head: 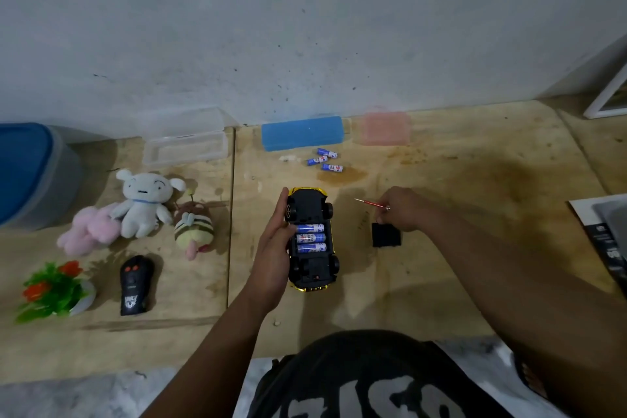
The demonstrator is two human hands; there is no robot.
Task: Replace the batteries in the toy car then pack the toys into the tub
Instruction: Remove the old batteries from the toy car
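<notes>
The yellow toy car [314, 214] lies upside down on the wooden board, its black underside up and its battery bay open with three blue batteries [310, 237] inside. My left hand [274, 248] grips the car's left side, thumb at the batteries. My right hand [403, 209] holds a thin red screwdriver [369, 203] and its fingers touch the black battery cover [386, 235] lying on the board. Three loose blue batteries [325, 159] lie further back. The tub [32, 173], clear with a blue lid, stands at the far left.
A white plush [146, 200], pink plush [90, 229], bee plush [194, 229], black remote [135, 285] and plastic flower pot [56, 290] lie on the left. A clear box [185, 142], blue case [302, 132] and pink case [385, 128] line the wall.
</notes>
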